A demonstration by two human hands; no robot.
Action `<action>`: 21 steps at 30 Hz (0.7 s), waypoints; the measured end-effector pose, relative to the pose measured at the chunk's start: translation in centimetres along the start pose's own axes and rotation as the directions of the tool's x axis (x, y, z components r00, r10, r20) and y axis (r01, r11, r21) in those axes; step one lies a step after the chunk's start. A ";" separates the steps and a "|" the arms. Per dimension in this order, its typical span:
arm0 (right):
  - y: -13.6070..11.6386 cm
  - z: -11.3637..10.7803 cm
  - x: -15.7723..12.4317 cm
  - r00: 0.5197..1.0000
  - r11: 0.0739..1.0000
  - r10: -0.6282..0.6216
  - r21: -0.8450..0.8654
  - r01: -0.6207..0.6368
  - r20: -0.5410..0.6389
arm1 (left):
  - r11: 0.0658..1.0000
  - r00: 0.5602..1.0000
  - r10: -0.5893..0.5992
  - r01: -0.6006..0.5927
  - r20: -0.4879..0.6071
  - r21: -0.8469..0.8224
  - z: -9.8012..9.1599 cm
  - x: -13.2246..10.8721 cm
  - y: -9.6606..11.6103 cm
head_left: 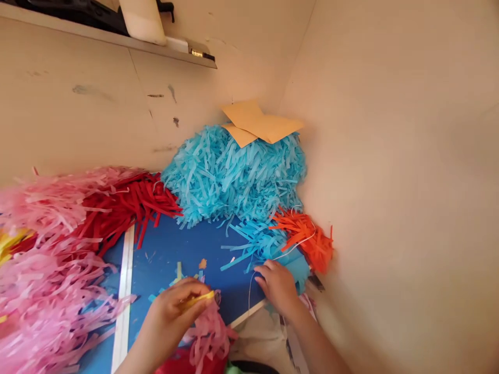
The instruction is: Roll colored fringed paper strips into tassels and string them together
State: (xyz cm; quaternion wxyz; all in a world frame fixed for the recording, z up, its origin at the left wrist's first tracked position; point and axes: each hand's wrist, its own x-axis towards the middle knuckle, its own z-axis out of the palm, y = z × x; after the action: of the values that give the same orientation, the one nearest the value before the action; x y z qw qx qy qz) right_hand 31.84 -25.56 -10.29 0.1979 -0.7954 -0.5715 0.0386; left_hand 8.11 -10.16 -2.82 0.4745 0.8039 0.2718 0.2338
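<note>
Left hand (171,306): 7 o'clock, pinching yellow strip (203,297).
Right hand (278,284): 5 o'clock, curled by string (300,243); grip cannot be told.
String: toward 1 o'clock from right hand.
Snag risk: loose orange fringe (317,246) could catch it.

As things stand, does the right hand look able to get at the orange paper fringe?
Probably yes: the right hand is near the orange paper fringe, with just blue tissue paper apparently between them; the thin white string across the fringe seems no barrier.
</note>
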 end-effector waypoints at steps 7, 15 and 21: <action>-1.4 -2.2 -1.0 0.999 0.950 0.047 0.310 -0.041 -0.012 | 0.802 0.907 -0.397 0.418 0.141 -0.427 1.2 -0.4 1.9; -7.7 -1.6 -1.1 0.970 0.458 0.188 0.887 0.054 -0.156 | 0.641 0.829 -0.349 0.551 0.437 -0.534 6.5 0.1 3.9; 2.8 -7.5 1.7 0.841 -0.097 0.540 0.993 0.071 -0.008 | 0.833 0.832 -0.410 0.509 0.373 -0.217 6.3 -2.1 -0.4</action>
State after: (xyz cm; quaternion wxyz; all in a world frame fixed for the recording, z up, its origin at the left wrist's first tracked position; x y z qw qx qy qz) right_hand 37.06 -26.81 -4.11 0.8114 -0.4784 -0.1481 0.3014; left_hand 10.48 -15.36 -6.23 0.6730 0.6560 0.3411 0.0210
